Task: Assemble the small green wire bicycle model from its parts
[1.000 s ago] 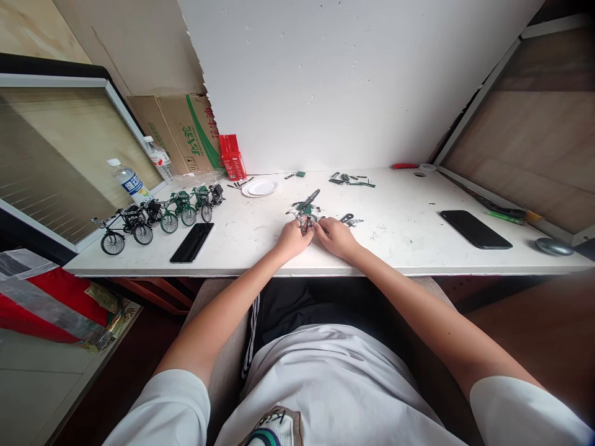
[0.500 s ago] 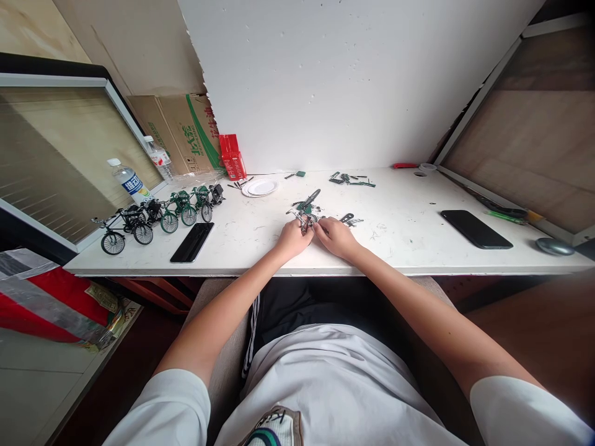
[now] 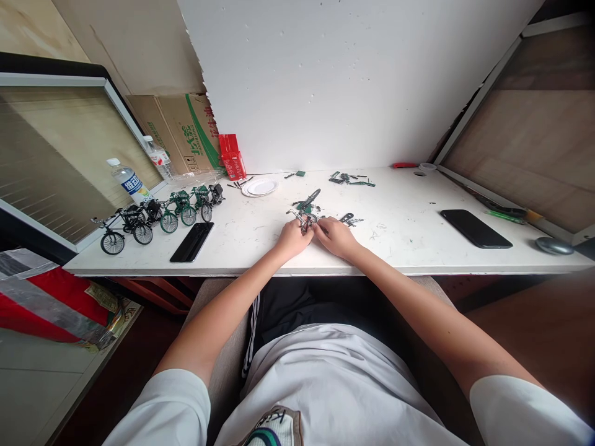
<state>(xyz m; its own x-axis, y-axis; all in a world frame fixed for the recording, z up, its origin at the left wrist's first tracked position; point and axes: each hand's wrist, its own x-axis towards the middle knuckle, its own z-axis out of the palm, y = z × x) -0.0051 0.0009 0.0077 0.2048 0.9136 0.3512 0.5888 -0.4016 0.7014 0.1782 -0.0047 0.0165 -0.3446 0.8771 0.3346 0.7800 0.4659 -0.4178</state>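
Note:
Near the table's front edge, my left hand point(image 3: 294, 239) is closed around a small, partly built model bicycle point(image 3: 303, 218), its silver handlebar sticking out above the fingers. My right hand point(image 3: 337, 238) meets it from the right, thumb and fingers pinched together at the bicycle's side. The fingers hide most of the piece, so the exact spot they pinch cannot be made out. Just beyond lie a loose black wheel point(image 3: 312, 197) and some green parts. To the right of my right hand rests a dark part point(image 3: 346, 218) among small silver bits.
Finished model bicycles point(image 3: 121, 232) stand in a row at the left, near a phone point(image 3: 192, 242). White plates point(image 3: 259, 187) and green parts point(image 3: 352, 179) lie toward the back. Another phone point(image 3: 476, 229) and a mouse point(image 3: 555, 246) are at the right. Bottles point(image 3: 131, 182) stand back left.

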